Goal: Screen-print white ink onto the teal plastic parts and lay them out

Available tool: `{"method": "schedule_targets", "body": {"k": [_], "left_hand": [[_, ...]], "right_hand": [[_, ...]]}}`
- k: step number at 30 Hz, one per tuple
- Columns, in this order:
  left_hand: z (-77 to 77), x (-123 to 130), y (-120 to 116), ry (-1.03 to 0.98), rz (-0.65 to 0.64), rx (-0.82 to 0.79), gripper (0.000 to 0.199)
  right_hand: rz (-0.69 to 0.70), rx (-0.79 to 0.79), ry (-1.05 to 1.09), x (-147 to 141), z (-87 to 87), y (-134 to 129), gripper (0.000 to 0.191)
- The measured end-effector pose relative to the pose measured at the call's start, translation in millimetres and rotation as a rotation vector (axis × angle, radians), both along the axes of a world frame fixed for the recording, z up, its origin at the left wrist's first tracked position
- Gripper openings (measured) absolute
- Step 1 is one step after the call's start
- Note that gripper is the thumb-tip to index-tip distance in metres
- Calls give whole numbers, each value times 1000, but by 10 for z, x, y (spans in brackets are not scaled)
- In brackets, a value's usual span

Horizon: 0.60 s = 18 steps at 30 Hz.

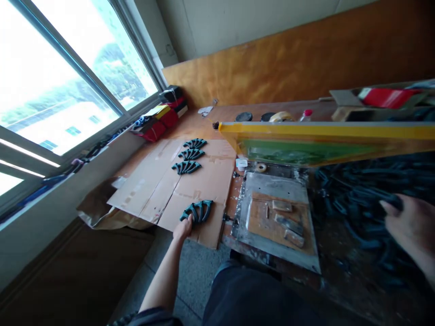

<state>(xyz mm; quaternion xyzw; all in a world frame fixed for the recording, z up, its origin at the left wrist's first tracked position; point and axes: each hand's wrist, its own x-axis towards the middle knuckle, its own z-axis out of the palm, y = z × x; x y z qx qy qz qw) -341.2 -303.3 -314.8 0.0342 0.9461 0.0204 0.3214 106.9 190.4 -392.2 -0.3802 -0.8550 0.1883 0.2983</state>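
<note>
My left hand (184,227) is closed on the near edge of a dark green ribbed, fan-shaped part (201,212), low over or resting on the cardboard sheet (197,188); I cannot tell if it touches. Farther up the sheet lies a short row of similar fan-shaped parts (186,167). At the far right, my right hand (413,224) is closed around a dark piece (394,202) at the pile of dark parts (353,190). Motion blurs that hand, and the shape of its piece is partly hidden.
Between my hands lies a metal plate (243,231) with a brown board and small blocks (282,206). A yellow-edged screen frame (322,128) tilts above its far side. Boxes (152,130) stand by the window. A tape roll (261,167) and a red-capped bottle (306,115) are farther back.
</note>
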Motion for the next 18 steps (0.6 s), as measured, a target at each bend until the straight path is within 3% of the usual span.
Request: {"method": "schedule_targets", "body": {"k": [2, 3, 6, 9, 11, 12, 13, 16, 18], "left_hand": [[48, -77, 24, -64, -18, -30, 60], [82, -115, 81, -83, -32, -27, 59], [262, -163, 523, -76, -111, 103, 58], [653, -43, 1317, -31, -172, 476, 66], [1017, 105, 1880, -54, -104, 1087, 66], [1202, 181, 2122, -79, -88, 1323, 66], [1373, 253, 2321, -113, -77, 1449, 66], [1698, 409, 2574, -141, -58, 1573, 64], [1723, 471, 2452, -122, -47, 1554, 63]], "right_hand": [[-165, 48, -18, -217, 193, -256, 51], [-158, 62, -7, -354, 280, -426, 50], [199, -13, -10, -806, 425, -1019, 39], [487, -42, -120, -1197, 412, -1511, 41], [535, 15, -205, -1381, 384, -1689, 43], [538, 54, -253, -1449, 378, -1736, 41], [536, 93, -303, -1501, 378, -1763, 39], [529, 193, -413, -1542, 392, -1775, 39], [529, 211, -427, -1458, 391, -1733, 44]]}}
